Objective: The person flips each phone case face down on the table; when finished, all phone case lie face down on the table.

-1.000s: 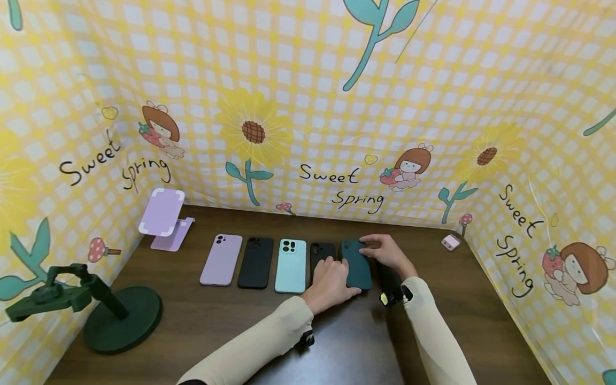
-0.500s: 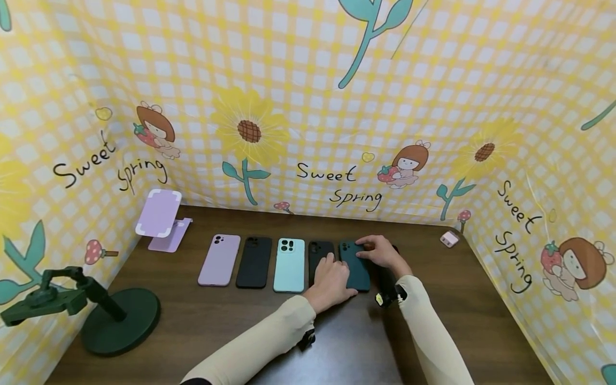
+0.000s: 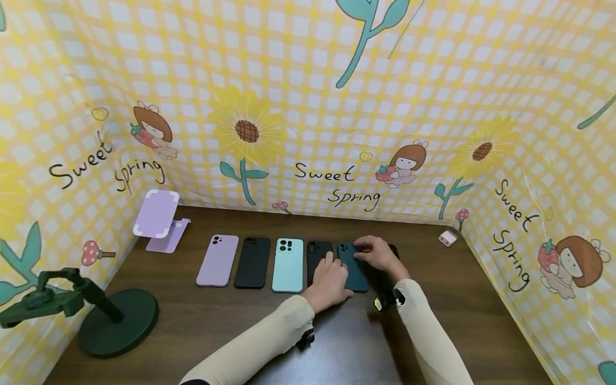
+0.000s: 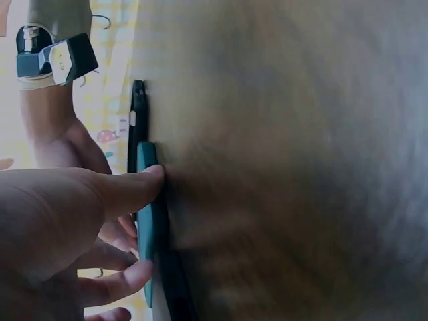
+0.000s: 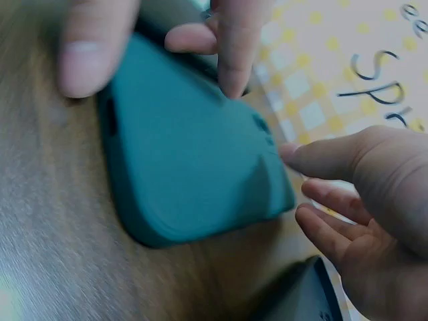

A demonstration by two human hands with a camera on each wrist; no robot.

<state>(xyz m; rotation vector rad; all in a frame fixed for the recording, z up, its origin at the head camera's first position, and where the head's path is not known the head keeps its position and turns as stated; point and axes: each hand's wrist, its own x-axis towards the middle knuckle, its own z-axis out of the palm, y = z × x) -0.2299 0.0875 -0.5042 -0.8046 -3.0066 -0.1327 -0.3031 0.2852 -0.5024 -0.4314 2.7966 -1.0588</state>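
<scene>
A teal phone case [image 3: 353, 267] lies back-up on the dark wooden table; whether it holds a phone cannot be told. My left hand [image 3: 329, 280] reaches over it from the near left, its thumb [image 4: 144, 186] at the near end and a finger [image 5: 234, 67] along the left edge. At the far end, my right hand [image 3: 380, 254] touches the case with its thumb [image 5: 314, 157], the other fingers loosely extended beside the corner. Just left of the case, a black case [image 3: 317, 251] is partly covered by my left hand. Another dark case [image 5: 294, 297] lies to the right, mostly hidden below my right arm.
Leftward the row continues with a light-blue case [image 3: 287, 266], a black case [image 3: 252, 263] and a lilac case [image 3: 217, 261]. A purple stand [image 3: 156, 214] and a dark green stand [image 3: 117, 323] occupy the left side. Near the back right corner sits a small charger [image 3: 447, 238].
My right hand has shifted slightly nearer along the far end of the teal case. My left hand stays at it, and the row keeps its order; the head view has drifted slightly.
</scene>
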